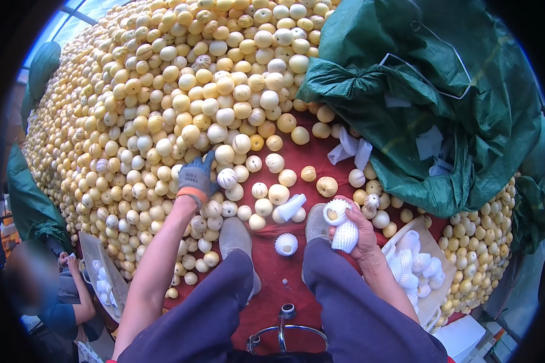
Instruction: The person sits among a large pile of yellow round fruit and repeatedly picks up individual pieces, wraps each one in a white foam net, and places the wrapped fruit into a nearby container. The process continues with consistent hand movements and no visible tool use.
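My left hand (197,176), in a blue-grey glove with an orange cuff, reaches into a huge heap of pale yellow round melons (181,91) and touches a melon near its front edge. My right hand (360,233) is bare and grips a melon half wrapped in a white foam net sleeve (342,227), held above my right shoe. A wrapped melon (286,244) lies on the red cloth (272,272) between my feet. A loose foam sleeve (290,206) lies among the melons just ahead.
A green tarp (442,103) covers the right of the heap. A cardboard box of wrapped melons (415,266) sits at my right. Another person (48,296) sits at lower left beside a second box (103,278). A metal stool frame (284,333) is below me.
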`<state>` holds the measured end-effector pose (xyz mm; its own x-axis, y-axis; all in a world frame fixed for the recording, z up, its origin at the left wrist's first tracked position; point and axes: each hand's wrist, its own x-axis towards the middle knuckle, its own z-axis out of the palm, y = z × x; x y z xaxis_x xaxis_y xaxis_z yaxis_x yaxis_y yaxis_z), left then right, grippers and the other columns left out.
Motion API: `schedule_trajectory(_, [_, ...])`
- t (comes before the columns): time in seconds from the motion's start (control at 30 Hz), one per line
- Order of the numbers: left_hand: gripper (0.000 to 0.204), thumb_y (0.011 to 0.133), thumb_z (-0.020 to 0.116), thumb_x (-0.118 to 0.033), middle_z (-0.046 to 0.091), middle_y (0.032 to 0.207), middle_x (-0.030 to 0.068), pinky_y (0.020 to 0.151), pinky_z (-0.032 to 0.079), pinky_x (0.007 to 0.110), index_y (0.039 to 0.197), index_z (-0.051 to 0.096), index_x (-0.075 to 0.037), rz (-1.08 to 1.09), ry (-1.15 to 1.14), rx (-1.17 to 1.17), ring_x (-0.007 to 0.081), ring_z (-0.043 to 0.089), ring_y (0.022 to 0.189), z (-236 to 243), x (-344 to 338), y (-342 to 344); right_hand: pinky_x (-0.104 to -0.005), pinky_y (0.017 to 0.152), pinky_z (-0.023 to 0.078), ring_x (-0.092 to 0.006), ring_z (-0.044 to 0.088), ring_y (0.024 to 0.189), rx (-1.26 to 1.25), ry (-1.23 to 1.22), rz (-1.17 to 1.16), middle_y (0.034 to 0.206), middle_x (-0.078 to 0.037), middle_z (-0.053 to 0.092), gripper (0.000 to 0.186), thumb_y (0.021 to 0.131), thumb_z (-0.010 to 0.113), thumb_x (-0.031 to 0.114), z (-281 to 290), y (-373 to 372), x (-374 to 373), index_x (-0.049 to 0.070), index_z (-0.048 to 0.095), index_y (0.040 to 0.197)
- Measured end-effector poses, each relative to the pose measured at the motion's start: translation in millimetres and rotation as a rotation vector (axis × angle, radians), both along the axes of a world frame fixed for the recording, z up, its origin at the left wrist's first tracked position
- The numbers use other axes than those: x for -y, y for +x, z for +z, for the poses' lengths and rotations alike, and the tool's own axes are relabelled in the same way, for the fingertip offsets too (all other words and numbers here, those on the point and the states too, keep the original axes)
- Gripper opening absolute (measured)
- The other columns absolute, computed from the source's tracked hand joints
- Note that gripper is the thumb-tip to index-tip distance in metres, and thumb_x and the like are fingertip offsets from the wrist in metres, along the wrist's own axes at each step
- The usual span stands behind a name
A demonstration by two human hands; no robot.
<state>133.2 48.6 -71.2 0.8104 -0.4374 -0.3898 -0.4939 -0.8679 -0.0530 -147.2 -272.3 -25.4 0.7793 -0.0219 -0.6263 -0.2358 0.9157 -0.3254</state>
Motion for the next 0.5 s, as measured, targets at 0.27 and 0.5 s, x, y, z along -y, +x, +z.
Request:
schedule_trajectory(0.27, [0.092,0.074,0.082,-0.028,0.063,0.130,0.0191,0.100,0.052,0.045,0.154,0.039,-0.015,0.174,-0.081,-0.064,0.0342,0.064,0.118,-4,11,3,-0.0386,0.066,0.062,-0.0251,0.071,0.080,-0.102,-0.391,-0.177,0.113,-0.016,0.066,0.047,0.097,0.064,0.016,38,-66,67,0.006,0.047,0.140])
schedule_trajectory(0.5, [0.083,0.076,0.081,-0.016,0.058,0.136,0.0133,0.106,0.047,0.040,0.149,0.043,-0.009,0.119,-0.459,-0.042,0.0278,0.058,0.125,-15,-8,-4,-0.0381,0.089,0.054,-0.0289,0.067,0.101,-0.653,-1.514,-0.114,0.117,-0.018,0.067,0.048,0.091,0.070,0.018,94,-172,138,0.001,0.054,0.133])
